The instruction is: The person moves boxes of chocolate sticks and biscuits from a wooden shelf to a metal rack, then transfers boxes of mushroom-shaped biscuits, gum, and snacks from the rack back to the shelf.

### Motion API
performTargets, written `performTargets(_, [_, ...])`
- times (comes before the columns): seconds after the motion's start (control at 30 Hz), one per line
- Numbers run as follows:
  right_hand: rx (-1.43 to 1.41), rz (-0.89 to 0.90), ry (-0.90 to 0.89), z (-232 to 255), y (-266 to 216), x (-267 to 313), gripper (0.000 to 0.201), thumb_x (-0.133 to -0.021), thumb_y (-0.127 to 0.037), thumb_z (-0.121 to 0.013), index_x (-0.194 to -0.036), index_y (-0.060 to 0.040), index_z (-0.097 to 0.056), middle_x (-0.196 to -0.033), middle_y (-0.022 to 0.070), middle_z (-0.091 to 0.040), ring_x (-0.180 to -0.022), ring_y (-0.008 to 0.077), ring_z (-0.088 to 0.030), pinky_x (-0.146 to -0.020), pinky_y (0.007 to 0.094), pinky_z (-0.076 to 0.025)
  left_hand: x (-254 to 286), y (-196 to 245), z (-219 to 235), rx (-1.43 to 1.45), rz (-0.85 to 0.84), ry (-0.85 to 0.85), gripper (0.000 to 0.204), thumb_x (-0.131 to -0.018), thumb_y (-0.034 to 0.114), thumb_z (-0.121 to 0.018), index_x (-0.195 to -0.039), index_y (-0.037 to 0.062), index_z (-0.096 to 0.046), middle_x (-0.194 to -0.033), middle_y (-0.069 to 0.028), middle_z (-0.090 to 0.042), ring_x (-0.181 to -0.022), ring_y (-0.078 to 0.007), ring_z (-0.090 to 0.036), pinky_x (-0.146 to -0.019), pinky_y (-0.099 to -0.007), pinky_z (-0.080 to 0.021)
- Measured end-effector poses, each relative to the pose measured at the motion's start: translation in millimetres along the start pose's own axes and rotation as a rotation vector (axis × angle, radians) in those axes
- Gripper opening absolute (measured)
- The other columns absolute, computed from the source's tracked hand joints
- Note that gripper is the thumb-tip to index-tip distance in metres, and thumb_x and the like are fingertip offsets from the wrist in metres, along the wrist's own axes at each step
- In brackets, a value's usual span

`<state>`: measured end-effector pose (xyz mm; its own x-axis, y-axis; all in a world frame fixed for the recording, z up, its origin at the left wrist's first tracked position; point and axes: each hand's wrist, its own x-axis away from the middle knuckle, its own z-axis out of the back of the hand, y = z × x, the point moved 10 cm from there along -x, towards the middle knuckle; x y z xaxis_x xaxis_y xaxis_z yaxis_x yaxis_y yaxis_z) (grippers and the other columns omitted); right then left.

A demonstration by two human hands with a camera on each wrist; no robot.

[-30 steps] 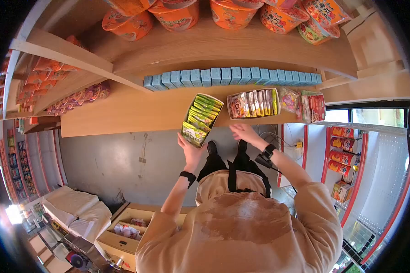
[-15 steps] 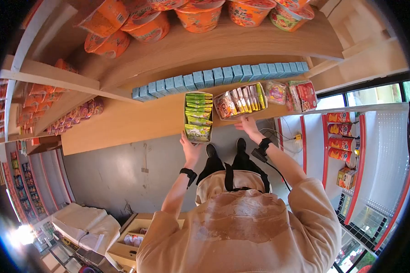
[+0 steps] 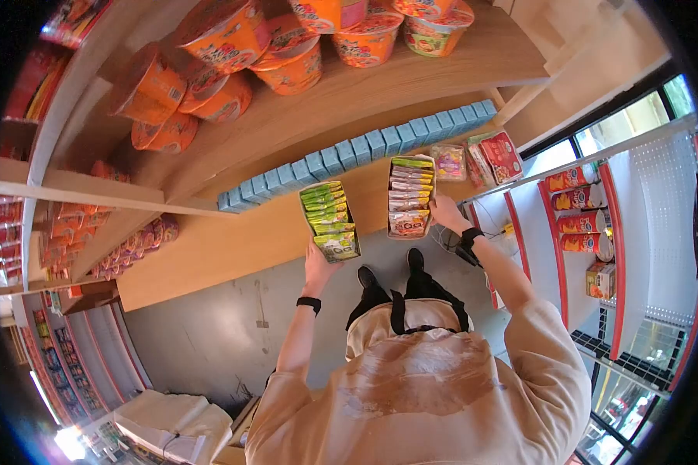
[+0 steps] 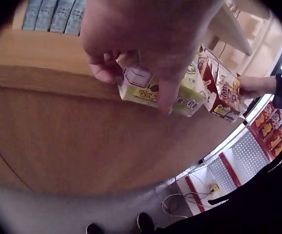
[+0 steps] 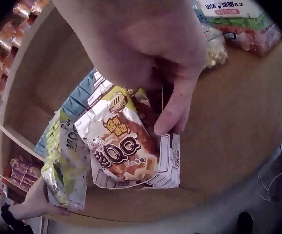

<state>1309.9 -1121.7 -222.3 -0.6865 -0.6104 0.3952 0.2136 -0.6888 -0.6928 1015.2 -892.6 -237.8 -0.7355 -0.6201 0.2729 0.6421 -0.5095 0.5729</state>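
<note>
My left hand [image 3: 319,268] grips the near end of an open box of green packets [image 3: 329,221] at the shelf's front edge. In the left wrist view, fingers and thumb of that hand [image 4: 141,44] lie around the green box [image 4: 146,95]. To the right, my right hand [image 3: 448,214] holds the right side of an open box of brown and pink packets [image 3: 409,198]. The right wrist view shows the thumb of this hand [image 5: 155,53] at the side of the box, beside a brown packet [image 5: 124,151]. Both boxes stand lengthwise, a gap between them.
Blue boxes [image 3: 329,160] form a row along the shelf's back. Right of the brown box are a clear bag of sweets [image 3: 449,163] and red packs [image 3: 498,157]. Orange noodle tubs [image 3: 291,66] stand on the shelf above. Red canisters [image 3: 582,224] line the right-hand rack.
My right hand has reached the brown box and gripped it; that box has turned from crosswise to lengthwise. The green box has straightened from its slant. The head view has rotated.
</note>
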Motion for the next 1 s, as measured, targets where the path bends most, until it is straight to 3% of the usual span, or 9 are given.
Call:
performTargets(0.07, [0.067,0.012,0.084,11,2,-7,0.025,-0.086,-0.014,-0.046,-0.083,0.0093,-0.055,-0.074,0.0288,-0.060,-0.064,0.0363,-0.064,-0.063,0.0457,-0.051,-1,6,-3,0.045,0.049,-0.058,0.111,-0.054,0.024,-0.086,-0.137,-0.0034,-0.018,-0.132,-0.0203,-0.040,-0.120,-0.0356,-0.042,-0.096,-0.0391,-0.043])
performTargets(0.13, [0.388,0.163,0.135,18,-15,-12,0.027,-0.085,-0.014,-0.047,-0.104,0.0056,-0.050,-0.080,0.0268,-0.062,-0.072,0.0384,-0.063,-0.066,0.0477,-0.051,-2,11,-9,0.091,0.102,-0.118,0.111,-0.055,0.025,-0.086,-0.137,-0.0044,-0.018,-0.131,-0.0209,-0.040,-0.120,-0.0350,-0.043,-0.095,-0.0387,-0.043])
performTargets(0.27, [0.385,0.058,0.028,20,-11,-32,0.029,-0.081,-0.012,-0.052,-0.106,0.0036,-0.052,-0.084,0.0277,-0.061,-0.083,0.0416,-0.060,-0.073,0.0497,-0.048,-13,26,-19,0.089,0.074,-0.113,0.109,-0.056,0.025,-0.085,-0.136,-0.0060,-0.018,-0.131,-0.0217,-0.040,-0.119,-0.0348,-0.045,-0.095,-0.0379,-0.043])
performTargets(0.5, [0.282,0.101,0.211,27,-17,-39,0.028,-0.084,-0.013,-0.049,-0.106,0.0043,-0.050,-0.082,0.0268,-0.061,-0.080,0.0428,-0.059,-0.071,0.0506,-0.048,-21,66,-26,0.085,0.017,-0.087,0.110,-0.058,0.027,-0.084,-0.138,-0.0062,-0.015,-0.135,-0.0231,-0.036,-0.121,-0.0357,-0.043,-0.097,-0.0374,-0.041])
performTargets(0.57, [0.245,0.172,0.262,35,-25,-32,0.022,-0.085,-0.013,-0.049,-0.095,0.0045,-0.055,-0.081,0.0254,-0.061,-0.078,0.0420,-0.060,-0.069,0.0511,-0.047,-27,64,-40,0.067,0.003,-0.083,0.110,-0.058,0.027,-0.084,-0.138,-0.0061,-0.015,-0.135,-0.0234,-0.036,-0.121,-0.0358,-0.043,-0.097,-0.0374,-0.041])
performTargets(0.63, [0.329,0.133,0.209,39,-28,-29,0.031,-0.083,-0.015,-0.051,-0.106,0.0056,-0.054,-0.088,0.0261,-0.062,-0.086,0.0429,-0.059,-0.076,0.0485,-0.048,-28,71,-44,0.050,-0.011,-0.074,0.110,-0.059,0.026,-0.083,-0.138,-0.0060,-0.014,-0.136,-0.0236,-0.035,-0.121,-0.0359,-0.043,-0.097,-0.0374,-0.041])
performTargets(0.8, [0.385,0.079,0.003,26,-8,-21,0.027,-0.083,-0.018,-0.051,-0.092,0.0042,-0.061,-0.086,0.0246,-0.063,-0.082,0.0410,-0.060,-0.075,0.0487,-0.048,-38,84,-48,-0.019,-0.058,-0.015,0.107,-0.059,0.023,-0.083,-0.137,-0.0059,-0.016,-0.135,-0.0247,-0.035,-0.116,-0.0375,-0.047,-0.093,-0.0401,-0.045])
performTargets(0.87, [0.186,0.086,-0.013,27,-11,-10,0.024,-0.081,-0.020,-0.054,-0.082,0.0028,-0.062,-0.086,0.0249,-0.063,-0.083,0.0406,-0.060,-0.074,0.0488,-0.048,-40,92,-44,-0.020,-0.041,-0.070,0.105,-0.059,0.023,-0.083,-0.136,-0.0060,-0.017,-0.134,-0.0252,-0.036,-0.112,-0.0383,-0.050,-0.090,-0.0412,-0.046])
performTargets(1.0, [0.269,0.203,0.231,34,-15,-13,0.020,-0.078,-0.018,-0.058,-0.076,0.0012,-0.063,-0.078,0.0232,-0.063,-0.078,0.0408,-0.061,-0.071,0.0491,-0.048,-41,105,-36,-0.074,-0.097,-0.024,0.100,-0.059,0.026,-0.083,-0.132,-0.0059,-0.023,-0.126,-0.0257,-0.046,-0.100,-0.0392,-0.057,-0.083,-0.0435,-0.049])
